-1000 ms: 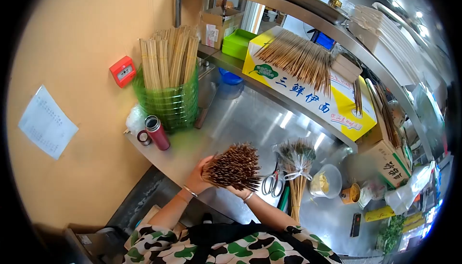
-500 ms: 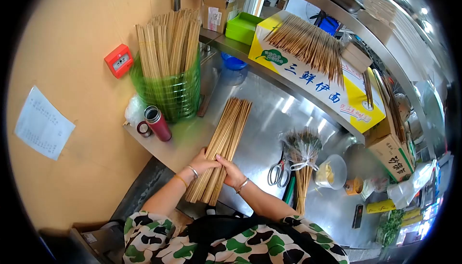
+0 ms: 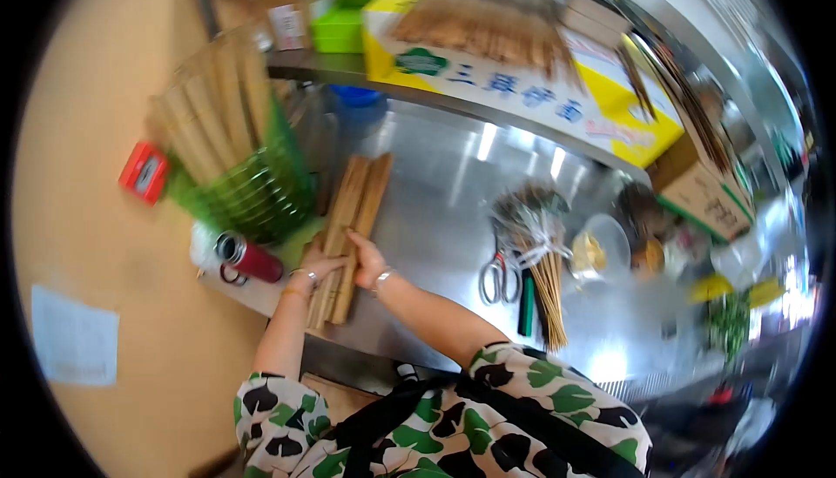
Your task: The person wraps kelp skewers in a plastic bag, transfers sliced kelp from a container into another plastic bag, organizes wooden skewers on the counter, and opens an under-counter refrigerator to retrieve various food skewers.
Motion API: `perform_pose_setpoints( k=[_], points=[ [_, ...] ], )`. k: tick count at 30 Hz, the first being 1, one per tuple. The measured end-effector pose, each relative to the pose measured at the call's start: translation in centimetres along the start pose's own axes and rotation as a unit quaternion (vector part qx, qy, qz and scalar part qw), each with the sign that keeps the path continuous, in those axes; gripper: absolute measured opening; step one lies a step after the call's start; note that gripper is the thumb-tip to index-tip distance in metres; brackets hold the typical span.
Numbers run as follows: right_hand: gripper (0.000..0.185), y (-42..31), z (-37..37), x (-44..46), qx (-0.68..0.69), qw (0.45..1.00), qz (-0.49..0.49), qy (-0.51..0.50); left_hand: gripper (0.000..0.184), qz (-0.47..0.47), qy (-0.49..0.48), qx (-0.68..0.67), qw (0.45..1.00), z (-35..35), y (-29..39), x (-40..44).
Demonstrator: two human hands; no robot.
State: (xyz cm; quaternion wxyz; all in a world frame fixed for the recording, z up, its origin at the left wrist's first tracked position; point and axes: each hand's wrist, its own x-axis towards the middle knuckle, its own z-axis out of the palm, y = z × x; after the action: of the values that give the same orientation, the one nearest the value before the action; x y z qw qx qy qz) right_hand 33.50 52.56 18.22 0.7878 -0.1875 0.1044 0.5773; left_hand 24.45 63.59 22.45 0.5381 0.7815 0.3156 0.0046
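Note:
Long bamboo skewers [image 3: 355, 204] lie in a thick bundle on the left part of the steel counter, blurred by motion. My left hand [image 3: 320, 265] grips the bundle's left side, closed round it. From the right, my right hand [image 3: 367, 260] is also closed on the skewers, its thumb on top. Just left of the bundle stands a green basket [image 3: 261, 195] packed with more upright skewers [image 3: 213, 112]. Near my left hand is an uncapped dark red flask [image 3: 252, 258].
On the steel counter [image 3: 435, 191] lie red-handled scissors [image 3: 501, 278], a tied bundle of loaded skewers [image 3: 542, 252] and a clear tub [image 3: 601, 252]. A yellow-and-white carton [image 3: 488, 73] topped with skewers sits on the raised shelf beside a green tray [image 3: 342, 25]. A wall socket [image 3: 144, 172] is at left.
The view has swung, shifting most surroundings left. My hands have brought the skewer bundle closer to the green basket and flask, still gripping it; it now shows as separate clumps.

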Motion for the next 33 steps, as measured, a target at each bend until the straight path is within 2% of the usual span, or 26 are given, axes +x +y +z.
perform_pose_setpoints(
  k=[2,3,4,5,6,7,8,9,10,11,12,14,15,16,17,18,20,21,22,24,26,27,28,30,31,33],
  points=[
    [0.039,0.5,1.1,1.0,-0.081,0.993,-0.037,0.08,0.083,0.015,0.092,0.103,0.99,0.7,1.0,-0.8],
    [0.041,0.0,4.6,-2.0,-0.166,0.97,-0.069,0.164,0.081,0.043,0.144,0.17,0.974,0.9,2.0,-1.7],
    [0.042,-0.7,8.4,-4.7,-0.25,0.932,-0.094,0.245,0.081,0.055,0.131,0.178,0.974,1.7,2.1,-2.2],
    [0.042,-1.9,7.5,-4.7,-0.239,0.933,-0.105,0.249,0.081,0.106,0.147,0.243,0.953,2.3,1.8,-3.0],
    [0.043,-3.0,5.4,-4.2,-0.408,0.875,-0.161,0.206,0.081,0.154,0.164,0.306,0.925,2.6,1.6,-3.8],
    [0.044,-3.9,2.4,-3.4,-0.563,0.785,-0.205,0.158,0.081,0.156,0.155,0.311,0.925,3.5,2.4,-5.2],
    [0.045,-4.6,-0.7,-2.9,-0.699,0.666,-0.238,0.104,0.08,0.158,0.141,0.407,0.889,5.2,3.8,-7.3],
    [0.046,-5.2,-3.4,-2.9,-0.811,0.522,-0.26,0.047,0.079,0.159,0.125,0.498,0.843,6.2,4.3,-8.7],
    [0.047,-5.7,-4.9,-3.7,-0.893,0.359,-0.271,-0.013,0.079,0.161,0.117,0.501,0.843,6.4,3.1,-8.6],
    [0.049,-7.2,0.7,-12.3,-0.769,0.578,-0.237,0.135,0.08,0.16,0.132,0.529,0.823,6.6,1.2,-7.7],
    [0.052,-8.9,1.5,-17.6,-0.762,0.573,-0.291,0.076,0.081,0.159,0.149,0.555,0.803,6.9,0.3,-7.1],
    [0.054,-12.0,-2.2,-25.2,-0.822,0.396,-0.361,0.191,0.075,0.148,0.144,0.545,0.813,7.2,3.7,-8.3],
    [0.057,-13.2,-4.5,-28.8,-0.816,0.32,-0.38,0.297,0.071,0.161,0.149,0.523,0.824,7.6,5.4,-8.8],
    [0.061,-14.6,-5.6,-32.7,-0.797,0.293,-0.407,0.337,0.067,0.174,0.156,0.5,0.834,8.3,6.5,-9.2],
    [0.062,-15.3,-8.1,-35.7,-0.802,0.245,-0.368,0.4,0.056,0.213,0.161,0.471,0.841,10.2,5.9,-8.3],
    [0.064,-15.7,-10.6,-37.9,-0.801,0.198,-0.326,0.461,0.054,0.25,0.124,0.423,0.862,12.6,6.2,-7.6],
    [0.076,-16.4,-12.4,-40.5,-0.78,0.389,-0.13,0.473,0.052,0.314,0.043,0.346,0.883,18.6,8.4,-7.4],
    [0.082,-16.5,-13.4,-40.5,-0.804,0.373,-0.105,0.452,0.051,0.344,0.002,0.317,0.884,21.8,9.6,-7.5],
    [0.082,-16.6,-13.4,-40.4,-0.818,0.347,-0.134,0.439,0.051,0.35,-0.015,0.316,0.882,24.9,10.5,-7.4],
    [0.092,-18.1,-13.5,-39.5,-0.772,0.429,-0.169,0.438,0.051,0.361,-0.031,0.31,0.879,28.7,11.6,-6.8],
    [0.093,-18.9,-12.9,-38.3,-0.771,0.447,-0.148,0.428,0.05,0.34,-0.048,0.334,0.878,30.9,12.1,-6.4],
    [0.093,-19.1,-13.4,-37.6,-0.773,0.439,-0.189,0.418,0.046,0.374,-0.028,0.309,0.874,31.6,10.6,-5.0],
    [0.085,-19.6,-13.7,-37.0,-0.749,0.474,-0.205,0.415,0.046,0.374,-0.026,0.309,0.874,32.2,8.9,-2.7],
    [0.073,-20.1,-13.9,-36.5,-0.711,0.532,-0.176,0.424,0.041,0.319,-0.008,0.343,0.883,32.1,5.7,0.7],
    [0.073,-20.3,-14.1,-36.4,-0.716,0.533,-0.171,0.417,0.041,0.31,-0.004,0.344,0.886,30.2,6.8,-0.5],
    [0.065,-21.1,-14.3,-36.2,-0.716,0.536,-0.167,0.416,0.037,0.276,0.079,0.356,0.889,25.8,9.0,-3.0]
  ],
)
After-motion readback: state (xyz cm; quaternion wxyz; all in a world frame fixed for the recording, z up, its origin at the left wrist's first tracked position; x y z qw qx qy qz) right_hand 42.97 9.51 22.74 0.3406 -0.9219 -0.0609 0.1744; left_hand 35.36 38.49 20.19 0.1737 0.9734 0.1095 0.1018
